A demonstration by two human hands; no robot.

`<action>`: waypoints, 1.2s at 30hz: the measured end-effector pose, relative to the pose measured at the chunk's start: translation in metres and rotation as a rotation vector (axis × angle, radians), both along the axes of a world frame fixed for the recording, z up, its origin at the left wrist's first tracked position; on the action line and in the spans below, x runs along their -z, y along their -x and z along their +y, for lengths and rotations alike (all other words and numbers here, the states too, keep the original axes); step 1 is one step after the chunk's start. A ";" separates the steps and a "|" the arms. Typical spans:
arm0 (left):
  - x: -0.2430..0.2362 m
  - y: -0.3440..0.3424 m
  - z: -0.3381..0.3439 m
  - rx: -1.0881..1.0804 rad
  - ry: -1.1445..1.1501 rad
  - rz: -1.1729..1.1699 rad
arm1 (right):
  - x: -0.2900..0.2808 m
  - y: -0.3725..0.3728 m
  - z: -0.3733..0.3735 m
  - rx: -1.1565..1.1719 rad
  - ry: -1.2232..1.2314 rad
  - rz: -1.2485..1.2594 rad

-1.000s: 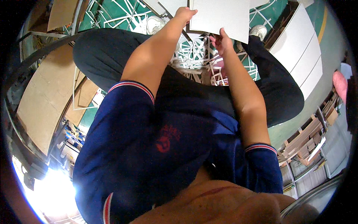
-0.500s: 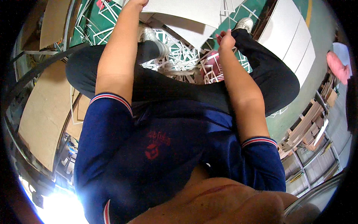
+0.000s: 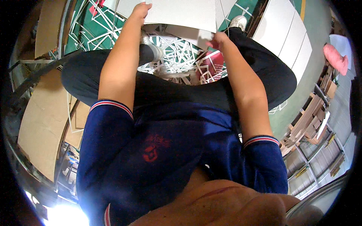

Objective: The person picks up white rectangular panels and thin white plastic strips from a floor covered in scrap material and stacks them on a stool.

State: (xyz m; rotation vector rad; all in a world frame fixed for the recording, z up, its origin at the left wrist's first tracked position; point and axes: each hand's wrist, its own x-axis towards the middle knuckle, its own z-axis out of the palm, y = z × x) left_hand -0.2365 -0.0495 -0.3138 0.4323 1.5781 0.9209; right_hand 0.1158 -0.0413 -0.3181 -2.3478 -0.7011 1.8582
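A white board [image 3: 179,13] spans the top middle, its near edge slightly bowed, with another pale sheet [image 3: 188,35] beneath it. My left hand [image 3: 141,11] grips the board's left side, fingers closed on it. My right hand [image 3: 218,40] is at the board's lower right corner, fingers partly curled but apart; whether they touch the edge I cannot tell. Below the boards, between my legs, lie several tangled white strip offcuts [image 3: 173,52] and a red printed bag or sheet [image 3: 213,62].
Long white panels [image 3: 273,26] lie right of my shoe [image 3: 238,22]. At left are brown boards [image 3: 41,128] and a dark metal frame [image 3: 34,86]. Farther right are stacked wood pieces [image 3: 301,120] and a pink bundle [image 3: 335,58].
My left hand and the white board have moved left, the board now lying across the top above another sheet. My right hand has shifted slightly downward from the board's edge since half a second ago.
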 end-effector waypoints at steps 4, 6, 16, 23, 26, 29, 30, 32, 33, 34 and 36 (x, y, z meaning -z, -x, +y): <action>-0.043 0.017 0.001 0.011 0.008 -0.173 | -0.030 0.028 0.035 0.335 -0.225 0.566; -0.068 0.004 0.003 0.045 0.011 -0.153 | -0.033 0.027 0.057 0.394 -0.225 0.718; -0.059 -0.017 -0.034 0.247 0.364 -0.007 | -0.073 0.043 0.099 -0.263 -0.390 0.362; -0.089 -0.033 -0.016 -0.342 0.239 -0.186 | -0.081 0.066 0.072 -0.363 -0.739 0.094; -0.076 0.004 0.007 -0.432 0.200 -0.369 | -0.145 0.085 0.069 -0.537 -0.692 0.181; -0.061 0.008 0.013 -0.431 0.128 -0.531 | -0.195 0.074 0.062 -0.803 -0.850 0.105; -0.060 0.002 0.020 -0.477 0.091 -0.526 | -0.220 0.077 0.061 -0.825 -0.861 0.107; -0.051 0.009 0.018 -0.558 0.047 -0.515 | -0.262 0.090 0.038 -1.161 -1.018 -0.002; -0.045 0.012 0.017 -0.542 -0.152 -0.602 | -0.278 0.095 0.020 -1.234 -1.125 -0.123; -0.040 0.009 0.014 -0.516 -0.341 -0.690 | -0.294 0.097 0.006 -1.229 -1.082 -0.050; -0.055 -0.004 0.014 -0.603 -0.354 -0.757 | -0.304 0.096 -0.012 -1.230 -1.026 0.019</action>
